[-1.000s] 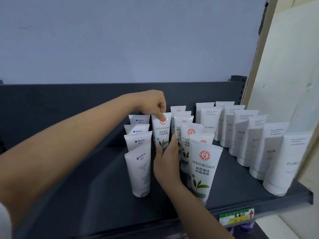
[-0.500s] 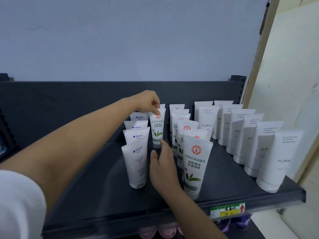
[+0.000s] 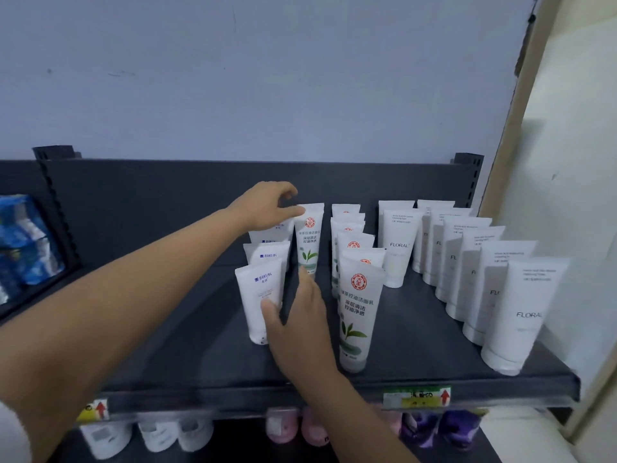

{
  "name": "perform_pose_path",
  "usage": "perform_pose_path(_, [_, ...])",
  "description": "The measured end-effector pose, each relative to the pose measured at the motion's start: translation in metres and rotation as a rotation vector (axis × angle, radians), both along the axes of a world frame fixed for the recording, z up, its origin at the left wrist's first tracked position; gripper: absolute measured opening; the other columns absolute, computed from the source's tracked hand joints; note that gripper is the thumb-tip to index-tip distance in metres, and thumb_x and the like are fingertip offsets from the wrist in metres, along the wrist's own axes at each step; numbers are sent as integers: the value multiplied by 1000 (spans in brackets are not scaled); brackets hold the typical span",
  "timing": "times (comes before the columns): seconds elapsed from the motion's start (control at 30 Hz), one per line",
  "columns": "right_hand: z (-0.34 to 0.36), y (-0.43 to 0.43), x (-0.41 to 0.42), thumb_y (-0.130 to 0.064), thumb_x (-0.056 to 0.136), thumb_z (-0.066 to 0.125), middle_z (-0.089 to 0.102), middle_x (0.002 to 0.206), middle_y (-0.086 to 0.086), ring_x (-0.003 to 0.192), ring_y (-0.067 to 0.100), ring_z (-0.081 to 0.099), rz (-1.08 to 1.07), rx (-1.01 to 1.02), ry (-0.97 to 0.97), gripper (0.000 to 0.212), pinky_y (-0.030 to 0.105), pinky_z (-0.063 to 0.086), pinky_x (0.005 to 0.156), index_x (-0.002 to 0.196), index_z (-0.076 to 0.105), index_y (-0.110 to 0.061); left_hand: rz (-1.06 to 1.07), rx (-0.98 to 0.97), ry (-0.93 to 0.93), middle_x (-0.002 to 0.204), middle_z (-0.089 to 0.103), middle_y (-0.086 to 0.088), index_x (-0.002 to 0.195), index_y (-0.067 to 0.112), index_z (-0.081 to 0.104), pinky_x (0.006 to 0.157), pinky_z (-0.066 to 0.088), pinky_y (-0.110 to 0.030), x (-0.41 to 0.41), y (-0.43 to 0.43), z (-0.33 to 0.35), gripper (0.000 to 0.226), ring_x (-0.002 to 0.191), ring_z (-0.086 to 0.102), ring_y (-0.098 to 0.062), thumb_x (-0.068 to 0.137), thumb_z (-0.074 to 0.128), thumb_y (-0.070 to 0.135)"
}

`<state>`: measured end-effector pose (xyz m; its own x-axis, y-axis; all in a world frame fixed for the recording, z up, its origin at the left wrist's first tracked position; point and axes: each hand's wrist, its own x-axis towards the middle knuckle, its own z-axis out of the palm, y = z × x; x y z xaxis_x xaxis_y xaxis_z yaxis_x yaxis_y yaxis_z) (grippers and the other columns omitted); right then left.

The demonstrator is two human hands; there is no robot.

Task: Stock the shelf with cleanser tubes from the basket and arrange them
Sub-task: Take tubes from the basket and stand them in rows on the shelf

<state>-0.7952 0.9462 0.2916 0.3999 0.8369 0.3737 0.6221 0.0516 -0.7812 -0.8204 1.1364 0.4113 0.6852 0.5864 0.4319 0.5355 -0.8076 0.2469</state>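
Observation:
White cleanser tubes stand cap-down in rows on the dark shelf (image 3: 417,345). A lone green-tea tube (image 3: 309,238) stands at the back between the blue-label row (image 3: 263,295) and the green-tea row (image 3: 355,309). My left hand (image 3: 268,205) reaches over the blue-label tubes; its fingertips touch the lone tube's top edge and the thumb is lifted off. My right hand (image 3: 300,325) lies flat in the gap between the two rows. Its thumb rests against the front blue-label tube and its fingertips are near the lone tube's base. No basket is in view.
Two rows of FLORAL tubes (image 3: 521,312) fill the shelf's right side, close to a pale wall (image 3: 567,195). Blue packs (image 3: 23,242) sit on the neighbouring shelf at left. White, pink and purple bottles (image 3: 420,429) stand below. Bare shelf lies left of the tubes.
My left hand carried the lone green-tea tube back and stood it deeper on the shelf, and its thumb has lifted off. The view has pulled back, and my right hand stays in the gap.

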Motion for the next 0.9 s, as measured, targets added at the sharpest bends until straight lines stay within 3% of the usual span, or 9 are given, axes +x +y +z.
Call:
perform_pose_path(0.13, [-5, 7, 3, -34, 81, 70, 26, 150, 8, 139, 23, 27, -32, -14, 74, 100, 31, 25, 114, 152, 5, -9, 78, 17, -109, 122, 63, 0, 125, 14, 58, 91, 48, -34, -34, -23, -14, 45, 103, 59, -17, 90, 63, 41])
perform_pose_path(0.2, [-8, 14, 3, -32, 77, 75, 32, 145, 11, 134, 27, 34, -34, -66, 135, 100, 33, 29, 110, 150, 11, -7, 105, 20, -145, 120, 64, 1, 123, 14, 59, 87, 46, -30, -48, -34, -20, 43, 98, 58, -15, 90, 63, 40])
perform_pose_path(0.37, [-21, 24, -6, -30, 74, 78, 50, 118, 7, 109, 25, 55, -59, -120, 261, 56, 33, 44, 92, 117, 49, -7, 65, -62, -132, 113, 64, 7, 116, 21, 62, 85, 51, -34, -60, -63, -33, 39, 92, 61, -13, 87, 64, 46])
perform_pose_path(0.47, [-27, 28, -12, -29, 72, 79, 57, 107, 7, 98, 26, 59, -76, -87, 314, 44, 36, 49, 85, 100, 52, -9, -13, -156, -51, 103, 66, 11, 105, 23, 67, 80, 51, -28, -58, -72, -41, 37, 87, 62, -10, 77, 75, 45])
perform_pose_path(0.63, [-23, 31, -15, -30, 71, 81, 65, 103, 7, 93, 25, 63, -130, -100, 326, 48, 33, 49, 74, 97, 46, -10, -159, -269, -7, 92, 65, 12, 98, 27, 68, 70, 40, -7, -62, -64, -48, 32, 82, 59, -2, 72, 81, 12])
perform_pose_path(0.77, [-20, 33, -20, -31, 73, 79, 61, 109, 8, 97, 25, 62, -193, -131, 305, 51, 32, 44, 70, 103, 44, -10, -281, -413, 3, 82, 70, 13, 97, 16, 73, 74, 51, -18, -65, -58, -40, 32, 78, 64, -5, 70, 82, 2])
perform_pose_path(0.9, [-18, 36, -23, -32, 73, 80, 59, 111, 7, 99, 25, 61, -216, -137, 293, 54, 29, 39, 68, 106, 43, -10, -282, -414, 43, 82, 71, 11, 100, 12, 73, 78, 54, -31, -67, -51, -35, 34, 80, 65, -11, 68, 85, 6])
